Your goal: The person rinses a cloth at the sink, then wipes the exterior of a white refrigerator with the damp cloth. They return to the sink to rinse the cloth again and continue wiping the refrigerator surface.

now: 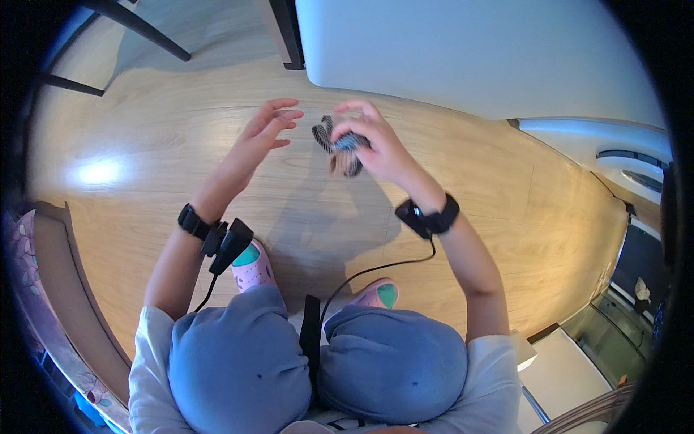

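Note:
My left hand (269,127) is raised over the wood-look floor with its fingers apart and nothing in it. To its right, my right hand (368,135) has its fingers curled around a small bundle of patterned cloth-like items (323,135) in black, white, blue and tan. The bundle is blurred, so its exact kind cannot be told, and part of it is hidden by the fingers. A black strapped device with a cable is on each wrist.
A large white panel (461,54) stands on the floor ahead, beside a dark-edged post (290,38). Dark furniture legs (146,30) are at the upper left. A floral-edged piece (59,347) lies along the left. My pink clogs (255,271) are below my hands.

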Demonstrator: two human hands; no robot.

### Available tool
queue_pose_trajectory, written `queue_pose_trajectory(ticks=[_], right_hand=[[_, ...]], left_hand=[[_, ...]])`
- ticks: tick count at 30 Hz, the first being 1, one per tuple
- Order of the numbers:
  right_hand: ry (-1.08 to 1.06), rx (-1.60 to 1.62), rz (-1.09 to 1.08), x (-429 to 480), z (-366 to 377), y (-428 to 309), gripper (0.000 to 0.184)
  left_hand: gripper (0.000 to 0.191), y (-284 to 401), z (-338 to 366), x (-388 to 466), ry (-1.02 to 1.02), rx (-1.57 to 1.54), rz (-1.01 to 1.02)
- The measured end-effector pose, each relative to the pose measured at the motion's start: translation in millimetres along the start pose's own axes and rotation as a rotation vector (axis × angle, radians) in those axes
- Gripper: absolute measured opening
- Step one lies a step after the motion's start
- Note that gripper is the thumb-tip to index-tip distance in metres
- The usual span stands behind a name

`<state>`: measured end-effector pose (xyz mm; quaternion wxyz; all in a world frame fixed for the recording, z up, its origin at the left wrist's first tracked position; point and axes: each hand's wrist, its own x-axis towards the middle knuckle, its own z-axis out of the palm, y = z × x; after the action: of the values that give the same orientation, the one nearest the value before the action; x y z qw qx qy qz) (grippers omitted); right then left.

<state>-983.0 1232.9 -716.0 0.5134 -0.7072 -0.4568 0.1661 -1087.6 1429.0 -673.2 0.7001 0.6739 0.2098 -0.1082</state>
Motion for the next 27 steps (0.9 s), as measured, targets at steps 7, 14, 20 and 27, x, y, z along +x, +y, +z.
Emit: queue_pose_trajectory(ticks=[7,14,20,27], right_hand=[[0.103,0.158,-0.021,-52.6,-21.6,-47.1,0.031],[0.157,-0.506,0.015,-57.4,-5.9,-49.6,0.034],[0.202,-0.602,-0.153,-27.7,-3.2,-34.0,0.044],[0.276,-0.993,-0.62,47.6,-24.8,39.6,0.018]], left_hand=[[0.051,-19.0,53.6,6.0,-0.609,-0.553,-0.398],[0.04,-17.5,57.7,1.6,-0.23,-0.239,-0.28],[0.04,-14.8,49.5,-2.3,-0.103,-0.105,-0.147],[0.045,-11.0,29.6,-4.9,-0.129,-0.018,-0.191]])
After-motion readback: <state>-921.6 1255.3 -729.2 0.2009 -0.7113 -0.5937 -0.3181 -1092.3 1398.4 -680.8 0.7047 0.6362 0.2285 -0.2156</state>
